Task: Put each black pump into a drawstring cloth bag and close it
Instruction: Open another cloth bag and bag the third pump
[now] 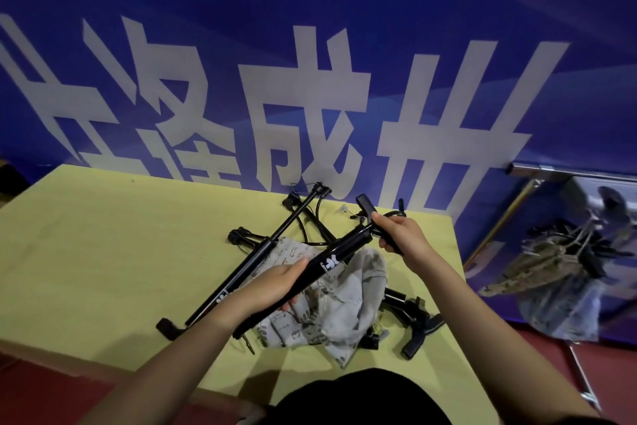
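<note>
Hands grip a black pump (331, 261) above a cloth bag (339, 307) on the yellow table (103, 252): left hand (275, 286) around the barrel, right hand (400, 235) holding its handle end

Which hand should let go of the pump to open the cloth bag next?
Probably the left hand: it grips the held pump low on the barrel, directly above the cloth bag. The right hand holds the handle end, farther from it.
</note>
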